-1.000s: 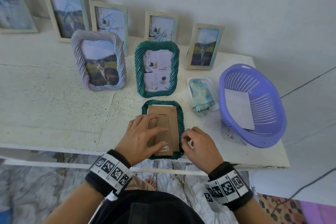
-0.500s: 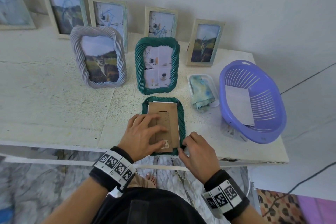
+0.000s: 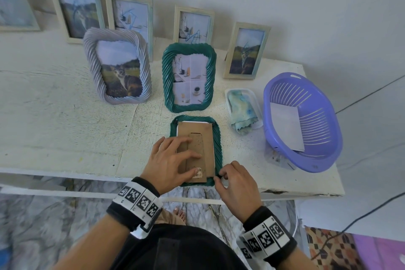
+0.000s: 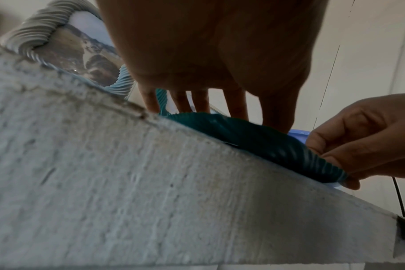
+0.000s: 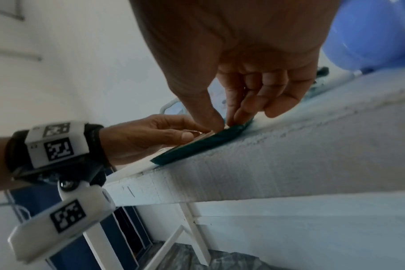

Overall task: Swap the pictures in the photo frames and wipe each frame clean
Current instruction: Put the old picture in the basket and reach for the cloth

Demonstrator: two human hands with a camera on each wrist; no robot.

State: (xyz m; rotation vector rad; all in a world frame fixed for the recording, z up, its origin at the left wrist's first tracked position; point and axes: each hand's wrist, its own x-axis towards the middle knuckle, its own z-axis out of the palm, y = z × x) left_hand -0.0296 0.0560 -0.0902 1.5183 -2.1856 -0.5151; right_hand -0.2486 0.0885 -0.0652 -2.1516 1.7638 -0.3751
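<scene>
A green twisted-rim photo frame lies face down at the table's front edge, its brown cardboard backing facing up. My left hand lies flat on the backing with fingers spread, pressing it down. My right hand pinches the frame's near right corner between thumb and forefinger. The right wrist view shows that pinch at the frame's edge. In the left wrist view my straight left fingers rest on the frame. The picture inside is hidden.
A second green frame and a grey frame with a cat picture stand behind. Several pale frames lean on the wall. A cloth lies in a clear tray, beside a purple basket holding a sheet.
My right hand's fingertips have slipped a little nearer to the frame's near right corner. The left hand stays flat on the backing.
</scene>
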